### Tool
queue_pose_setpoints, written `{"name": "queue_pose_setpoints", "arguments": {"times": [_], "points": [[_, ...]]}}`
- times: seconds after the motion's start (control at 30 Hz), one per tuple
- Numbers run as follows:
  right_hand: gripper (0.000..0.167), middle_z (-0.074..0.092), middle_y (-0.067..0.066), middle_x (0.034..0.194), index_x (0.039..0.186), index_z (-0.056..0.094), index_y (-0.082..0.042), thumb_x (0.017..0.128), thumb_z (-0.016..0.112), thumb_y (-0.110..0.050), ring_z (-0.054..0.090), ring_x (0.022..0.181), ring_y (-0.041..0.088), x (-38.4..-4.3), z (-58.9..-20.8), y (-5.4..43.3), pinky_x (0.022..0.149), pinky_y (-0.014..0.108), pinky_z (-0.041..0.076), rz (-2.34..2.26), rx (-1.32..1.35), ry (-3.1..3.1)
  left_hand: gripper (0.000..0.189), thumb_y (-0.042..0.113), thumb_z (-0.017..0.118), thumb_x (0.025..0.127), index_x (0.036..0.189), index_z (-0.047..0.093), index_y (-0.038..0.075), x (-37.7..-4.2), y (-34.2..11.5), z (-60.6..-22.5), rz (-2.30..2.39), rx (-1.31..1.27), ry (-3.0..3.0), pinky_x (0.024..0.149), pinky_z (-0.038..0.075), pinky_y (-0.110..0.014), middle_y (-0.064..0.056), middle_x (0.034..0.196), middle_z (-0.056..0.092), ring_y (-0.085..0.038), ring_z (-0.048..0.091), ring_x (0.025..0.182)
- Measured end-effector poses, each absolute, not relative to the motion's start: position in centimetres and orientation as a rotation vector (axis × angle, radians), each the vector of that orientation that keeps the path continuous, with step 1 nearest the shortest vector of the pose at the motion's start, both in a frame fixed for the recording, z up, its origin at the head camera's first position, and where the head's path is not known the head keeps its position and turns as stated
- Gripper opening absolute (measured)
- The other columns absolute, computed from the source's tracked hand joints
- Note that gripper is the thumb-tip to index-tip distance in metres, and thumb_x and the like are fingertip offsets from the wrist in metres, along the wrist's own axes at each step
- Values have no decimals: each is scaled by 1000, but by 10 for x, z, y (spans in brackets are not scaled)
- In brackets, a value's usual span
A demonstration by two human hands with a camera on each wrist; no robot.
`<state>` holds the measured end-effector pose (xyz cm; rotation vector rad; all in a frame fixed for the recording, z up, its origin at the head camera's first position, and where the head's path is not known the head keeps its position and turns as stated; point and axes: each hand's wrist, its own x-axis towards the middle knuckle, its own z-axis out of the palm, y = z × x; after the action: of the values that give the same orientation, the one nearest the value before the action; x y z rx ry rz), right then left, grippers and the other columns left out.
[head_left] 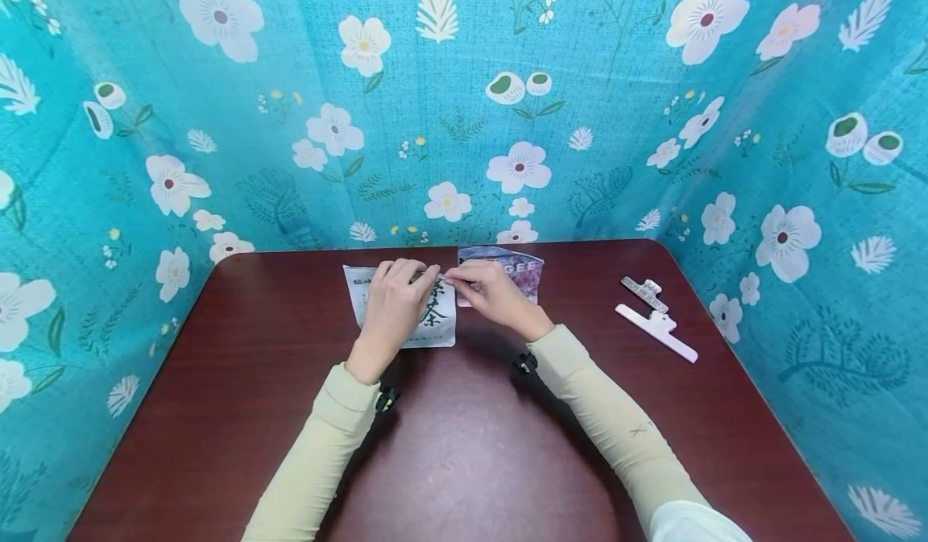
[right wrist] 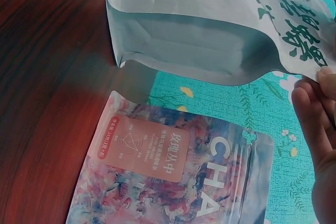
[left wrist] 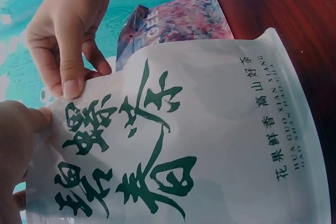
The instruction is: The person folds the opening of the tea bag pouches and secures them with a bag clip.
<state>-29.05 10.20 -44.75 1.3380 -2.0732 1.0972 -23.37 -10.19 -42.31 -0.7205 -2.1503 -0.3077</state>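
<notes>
A white tea pouch (head_left: 438, 328) with large green characters stands near the back of the table. My right hand (head_left: 496, 292) pinches its top right corner between thumb and fingers, seen closely in the left wrist view, where that hand (left wrist: 68, 40) is at upper left. Along the top edge, my left hand (head_left: 395, 304) grips the pouch with bent fingers, partly covering its front. The two hands' fingertips are close together. In the right wrist view, the side of the pouch (right wrist: 199, 45) bulges out. Just right of it is a pink and blue patterned pouch (right wrist: 142, 182), untouched.
A silver clip (head_left: 644, 294) and a long white clip (head_left: 656, 333) lie at the right of the dark red table (head_left: 464, 461). A turquoise floral cloth (head_left: 449, 123) hangs behind and along both sides of the table.
</notes>
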Motion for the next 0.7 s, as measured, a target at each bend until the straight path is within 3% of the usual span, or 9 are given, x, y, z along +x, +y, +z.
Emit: {"name": "queue_pose_setpoints", "arguments": {"times": [0.3, 0.6, 0.7], "points": [[15, 76, 10, 96, 106, 77, 0, 94, 68, 1, 70, 84, 16, -289, -445, 101, 75, 29, 57, 1164, 1277, -2144, 10, 6, 67, 94, 95, 76, 8, -234, -98, -428, -371, -669, -2108, 77, 47, -42, -8, 91, 70, -26, 66, 83], [16, 76, 10, 96, 107, 77, -1, 95, 68, 0, 68, 82, 14, -290, -447, 102, 73, 27, 56, 1152, 1272, -2141, 15, 15, 71, 95, 108, 79, 12, -232, -97, -427, -385, -660, -2159, 77, 44, -40, -6, 93, 70, -25, 64, 85], [15, 76, 9, 97, 107, 77, -1, 95, 68, -1, 69, 85, 14, -291, -448, 102, 74, 27, 57, 1170, 1269, -2148, 11, 15, 72, 95, 103, 79, 13, -233, -96, -427, -383, -658, -2171, 77, 43, -41, -6, 94, 69, -25, 64, 86]]}}
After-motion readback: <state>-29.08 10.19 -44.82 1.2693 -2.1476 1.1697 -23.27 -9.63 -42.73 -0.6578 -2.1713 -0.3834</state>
